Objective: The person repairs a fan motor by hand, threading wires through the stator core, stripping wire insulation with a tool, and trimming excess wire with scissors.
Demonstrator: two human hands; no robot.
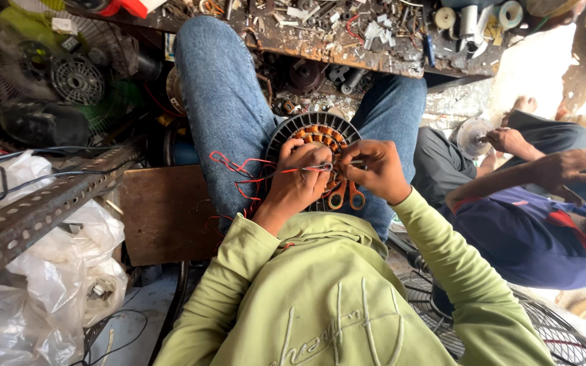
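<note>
I am sitting in a crowded repair shop, facing a worktop point(347, 47) littered with screws, scraps and metal bits. My left hand point(298, 177) is closing its fingers point(310, 157) narrowly on a thin wire point(286, 172) and pulling it taut, so that it stays clear of the coils. My right hand point(378, 171) is pinching the other end of that wire just beside the left, fingers close together. Both are working right on top of the fan motor point(320, 133), which is resting between my knees so it cannot roll. Orange-handled scissors point(346, 196) are lying under my right hand, against the motor. Loose red wires point(235, 173) are trailing over my left thigh. Another person point(530, 224) is crouching well apart on my right.
</note>
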